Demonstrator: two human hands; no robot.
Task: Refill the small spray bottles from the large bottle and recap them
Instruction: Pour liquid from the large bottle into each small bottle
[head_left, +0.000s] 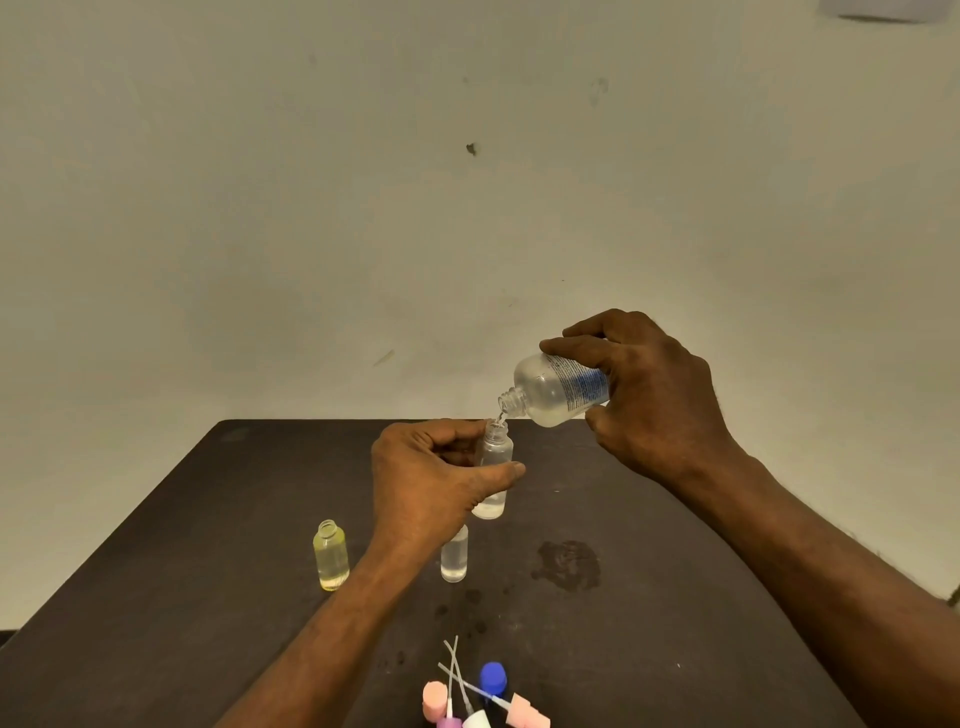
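My right hand (654, 395) grips the large clear bottle (556, 387), which has a blue-printed label and is tilted neck-down to the left. A thin stream of clear liquid runs from its open neck into a small clear spray bottle (496, 470). My left hand (431, 483) holds that small bottle upright above the table, uncapped. Another small clear bottle (454, 556) stands on the table just below it, partly hidden by my left wrist. A small yellow-tinted bottle (331, 556) stands open further left.
Spray caps with dip tubes (467, 696), pink, purple and white, lie at the near edge beside a blue cap (492, 678). A wet spill patch (566, 564) marks the dark table (182, 571) right of the bottles. A plain wall is behind.
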